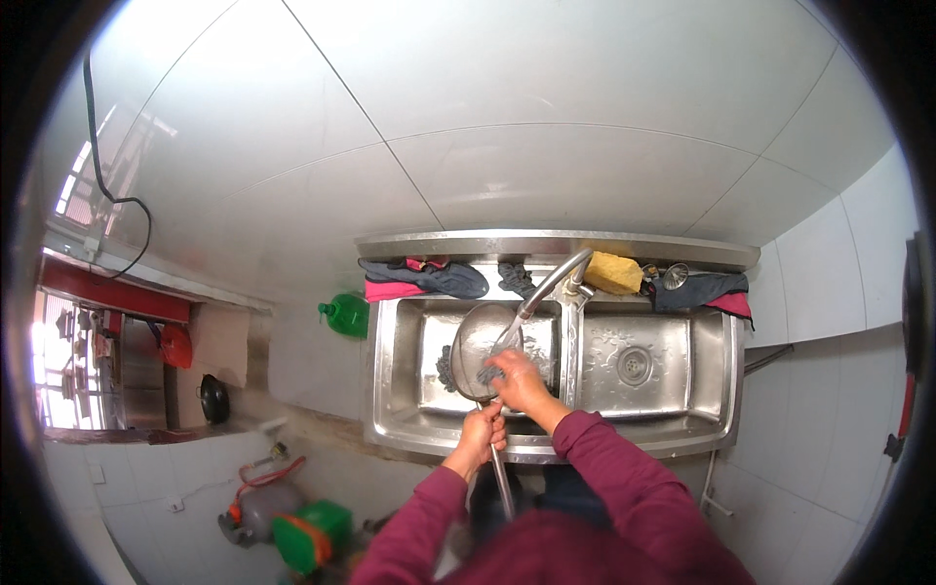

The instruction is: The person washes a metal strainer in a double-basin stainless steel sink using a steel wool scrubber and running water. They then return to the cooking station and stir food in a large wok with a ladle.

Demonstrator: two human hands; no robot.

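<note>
My left hand (482, 433) grips the metal handle of a large round strainer or ladle (472, 340), whose bowl is over the left basin of a stainless steel double sink (401, 351). Against the inside of that bowl, my right hand (518, 380) holds a grey scouring pad (490, 374), partly hidden by the fingers. Water runs from the curved faucet (548, 287) beside my right hand into the bowl. Another dark scrubbing pad (444, 369) lies in the left basin, left of the bowl. The right basin (607, 365) is wet around its drain.
Along the sink's back ledge lie grey and pink gloves or cloths (428, 280), a dark rag (516, 278), a yellow sponge (614, 273) and a strainer plug (675, 275). A green plastic bottle (346, 315) stands left. A gas cylinder (267, 510) and green bin (314, 534) stand lower left.
</note>
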